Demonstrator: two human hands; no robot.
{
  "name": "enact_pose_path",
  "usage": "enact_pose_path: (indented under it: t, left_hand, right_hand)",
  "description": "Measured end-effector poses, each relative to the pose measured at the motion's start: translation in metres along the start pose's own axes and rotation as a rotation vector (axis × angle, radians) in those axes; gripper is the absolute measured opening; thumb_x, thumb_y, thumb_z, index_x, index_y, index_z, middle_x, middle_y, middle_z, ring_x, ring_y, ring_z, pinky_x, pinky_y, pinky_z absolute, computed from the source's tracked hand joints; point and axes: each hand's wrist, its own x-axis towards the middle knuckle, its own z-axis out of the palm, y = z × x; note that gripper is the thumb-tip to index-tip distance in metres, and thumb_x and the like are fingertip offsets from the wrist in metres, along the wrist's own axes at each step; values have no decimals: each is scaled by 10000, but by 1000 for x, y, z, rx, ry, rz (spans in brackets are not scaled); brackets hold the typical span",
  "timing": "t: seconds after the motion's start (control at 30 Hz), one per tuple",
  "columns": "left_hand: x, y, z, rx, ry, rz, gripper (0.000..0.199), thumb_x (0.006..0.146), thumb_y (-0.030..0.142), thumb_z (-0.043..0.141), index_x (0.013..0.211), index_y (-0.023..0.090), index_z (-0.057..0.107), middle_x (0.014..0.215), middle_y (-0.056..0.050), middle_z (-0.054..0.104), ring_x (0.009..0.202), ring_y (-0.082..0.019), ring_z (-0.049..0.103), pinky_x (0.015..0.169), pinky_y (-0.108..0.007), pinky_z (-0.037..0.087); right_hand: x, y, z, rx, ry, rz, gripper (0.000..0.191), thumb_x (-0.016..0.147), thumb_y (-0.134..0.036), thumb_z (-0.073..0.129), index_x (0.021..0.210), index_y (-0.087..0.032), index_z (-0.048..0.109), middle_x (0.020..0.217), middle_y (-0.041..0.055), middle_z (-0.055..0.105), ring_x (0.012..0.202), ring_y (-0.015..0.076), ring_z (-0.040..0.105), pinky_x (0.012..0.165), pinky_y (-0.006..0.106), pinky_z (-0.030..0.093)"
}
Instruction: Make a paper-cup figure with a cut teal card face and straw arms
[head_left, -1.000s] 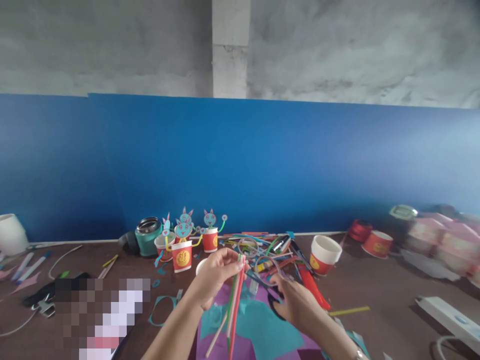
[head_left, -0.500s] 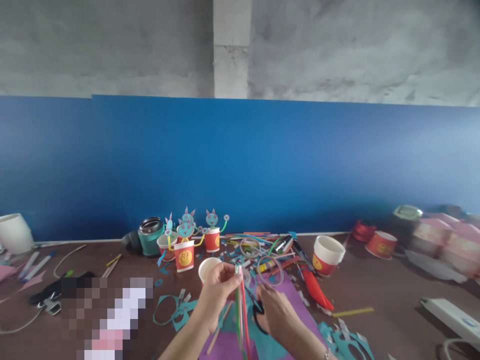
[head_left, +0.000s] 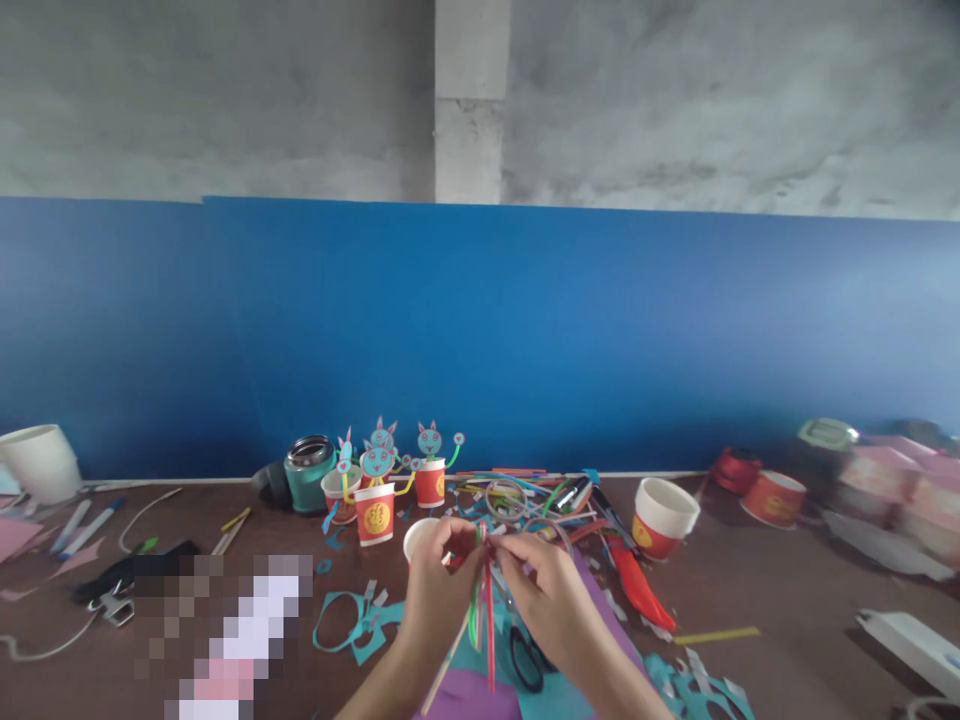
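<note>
My left hand (head_left: 442, 580) is closed around the upper part of a bundle of thin straws (head_left: 490, 630), green, white and red, which hang down below the fingers. My right hand (head_left: 536, 575) pinches at the top of the same bundle, its fingertips meeting those of the left. Whatever small piece lies between the fingertips is hidden. Black-handled scissors (head_left: 529, 660) lie just under my right hand on blue and purple paper (head_left: 469, 697). Behind my left hand stands a white paper cup (head_left: 417, 535), partly covered.
Red cups with blue cat-face figures (head_left: 375, 515) stand at back left, beside a teal jar (head_left: 309, 480). A pile of straws and markers (head_left: 517, 492) lies behind my hands. Stacked paper cups (head_left: 664, 515) and a red pouch (head_left: 641, 585) are on the right. Blue paper scraps (head_left: 360, 630) lie around.
My right hand has let go of the scissors, which now lie on the paper. It has moved up and left to the top of the straws. The view has shifted slightly.
</note>
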Motion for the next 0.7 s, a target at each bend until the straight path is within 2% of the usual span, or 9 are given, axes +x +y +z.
enact_pose_path:
  t: [0.2,0.3,0.37,0.5,0.7]
  left_hand:
    - [-1,0,-1,13,6,38,105,718,288,623,711,183,615,669,-14,579,649,-160,550,525,-219,446]
    - [-2,-1,1,-38,-10,55,75,704,252,629,720,179,632,685,-18,591,662,-159,563,566,-231,468]
    - [-1,-2,0,-83,-19,42,84,698,251,640,725,172,631,670,-10,580,651,-151,555,581,-233,466]
    - [2,-2,-3,-198,-8,-49,158,715,303,649,771,162,605,641,17,542,600,-122,515,555,-216,436]
    - [0,2,-5,-63,49,43,152,722,321,632,752,174,610,676,-6,563,655,-148,541,541,-213,429]
  right_hand:
    - [6,2,4,1,-31,42,321,862,-300,420,638,-147,593,580,-4,547,570,132,488,518,211,335]
    - [8,4,2,23,-81,35,333,860,-269,399,615,-143,585,563,-4,542,568,137,504,515,214,344]
    - [8,4,-2,2,-63,17,309,856,-272,414,680,-142,632,634,21,606,641,167,564,567,226,395]
    - [4,-1,-9,-12,44,4,283,844,-311,476,957,-162,689,950,98,693,877,230,623,761,283,458]
    - [-2,-8,-4,60,-45,8,310,861,-314,463,961,-164,715,875,87,709,820,227,632,725,283,467]
